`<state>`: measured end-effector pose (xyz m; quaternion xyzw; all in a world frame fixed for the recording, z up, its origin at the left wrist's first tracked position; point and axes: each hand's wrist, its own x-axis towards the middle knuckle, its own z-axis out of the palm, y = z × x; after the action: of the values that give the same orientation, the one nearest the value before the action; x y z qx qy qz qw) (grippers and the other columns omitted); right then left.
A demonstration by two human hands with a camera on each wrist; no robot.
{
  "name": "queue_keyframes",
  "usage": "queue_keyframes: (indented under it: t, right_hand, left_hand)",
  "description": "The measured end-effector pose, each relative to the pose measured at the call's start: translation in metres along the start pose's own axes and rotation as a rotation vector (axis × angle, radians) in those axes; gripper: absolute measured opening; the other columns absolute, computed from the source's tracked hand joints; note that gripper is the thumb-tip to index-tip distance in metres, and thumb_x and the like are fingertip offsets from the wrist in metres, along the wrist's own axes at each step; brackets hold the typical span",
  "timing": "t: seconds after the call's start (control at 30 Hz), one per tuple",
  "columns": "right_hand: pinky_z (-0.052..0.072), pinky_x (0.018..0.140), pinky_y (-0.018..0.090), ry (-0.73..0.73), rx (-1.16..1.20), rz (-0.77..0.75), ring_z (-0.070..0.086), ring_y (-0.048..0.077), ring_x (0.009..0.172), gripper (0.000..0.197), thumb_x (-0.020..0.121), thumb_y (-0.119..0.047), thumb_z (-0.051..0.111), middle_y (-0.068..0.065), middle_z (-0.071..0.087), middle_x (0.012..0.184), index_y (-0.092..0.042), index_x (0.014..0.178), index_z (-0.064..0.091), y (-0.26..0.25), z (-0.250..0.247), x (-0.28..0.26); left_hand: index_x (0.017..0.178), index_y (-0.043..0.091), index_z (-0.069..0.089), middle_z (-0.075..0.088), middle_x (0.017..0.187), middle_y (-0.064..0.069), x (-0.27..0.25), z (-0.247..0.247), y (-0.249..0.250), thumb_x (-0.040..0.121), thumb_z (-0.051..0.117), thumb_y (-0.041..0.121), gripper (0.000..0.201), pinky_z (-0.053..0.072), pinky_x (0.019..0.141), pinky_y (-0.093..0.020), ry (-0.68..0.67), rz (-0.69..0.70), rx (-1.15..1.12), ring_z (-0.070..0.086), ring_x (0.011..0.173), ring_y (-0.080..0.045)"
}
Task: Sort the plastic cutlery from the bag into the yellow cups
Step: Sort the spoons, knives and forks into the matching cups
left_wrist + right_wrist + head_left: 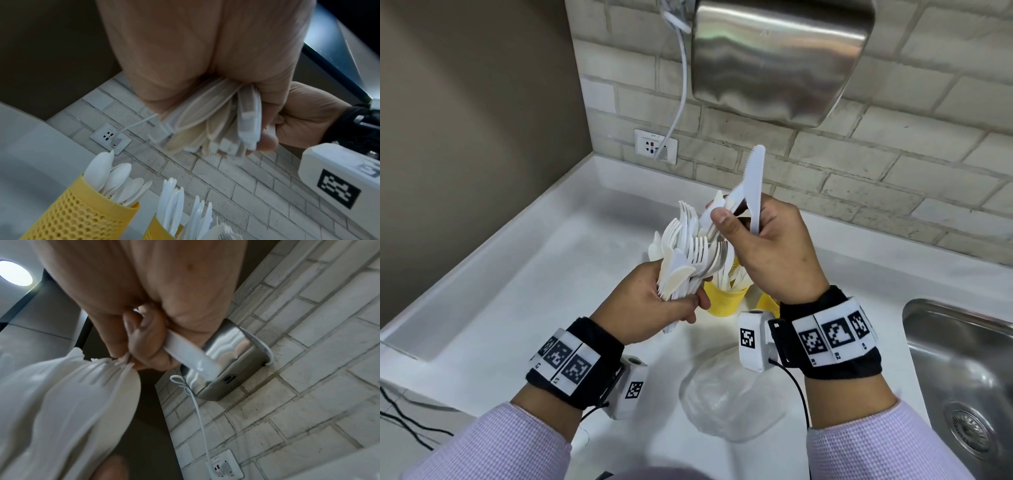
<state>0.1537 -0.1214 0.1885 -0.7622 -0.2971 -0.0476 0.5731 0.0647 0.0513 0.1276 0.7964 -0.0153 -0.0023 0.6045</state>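
Both hands lifted over the white worktop [524, 284], sorting cutlery.
Head view: left hand [654, 305] grips a bundle of forks and spoons [688, 246]; right hand [774, 253] holds knives [751, 185] above the yellow cups [722, 301]; bag [729, 394] nearer. Left wrist view: spoons fill one cup [78, 216], knives another [156, 229]. Right wrist view: fingers [148, 344] curl round a knife handle [191, 356].

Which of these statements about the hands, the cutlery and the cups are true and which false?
1. The left hand grips a bundle of mixed cutlery. True.
2. The right hand is empty. False: it holds white plastic knives.
3. The yellow cup on the left of the left wrist view holds forks. False: it holds spoons.
4. The plastic bag lies on the counter. True.
5. The hand dryer stands in the sink. False: it hangs on the brick wall.
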Motion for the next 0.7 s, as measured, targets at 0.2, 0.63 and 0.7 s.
queue_keyframes:
  t: [0.2,0.63,0.7]
  right_hand:
    - [0.041,0.056,0.03,0.128,0.019,-0.041,0.05,0.017,0.054,0.037,0.101,-0.029,0.066,0.006,0.053,0.056,-0.009,0.07,0.06,-0.0001,0.0068,-0.0024]
    - [0.039,0.054,0.031,0.073,0.193,0.087,0.048,0.016,0.055,0.037,0.107,-0.035,0.047,0.004,0.058,0.066,-0.015,0.083,0.066,0.0067,0.0084,-0.0001]
    - [0.046,0.058,0.031,0.3,0.399,0.077,0.058,0.022,0.063,0.04,0.112,-0.028,0.038,0.013,0.064,0.075,-0.009,0.087,0.063,0.0012,0.0076,0.0022]
  left_hand:
    - [0.089,0.014,0.075,0.077,0.089,-0.01,0.0004,0.002,-0.001,0.09,0.062,-0.009,0.027,0.056,0.069,-0.031,-0.016,0.006,-0.081,0.071,0.07,-0.022]
    - [0.088,0.016,0.076,0.077,0.089,-0.007,-0.0017,0.0017,0.0033,0.091,0.063,-0.006,0.025,0.057,0.071,-0.035,-0.011,0.015,-0.057,0.07,0.069,-0.02]
    - [0.084,0.018,0.076,0.077,0.089,-0.006,-0.0028,0.0024,0.0044,0.091,0.063,-0.006,0.028,0.057,0.071,-0.033,-0.019,0.013,-0.035,0.07,0.069,-0.019]
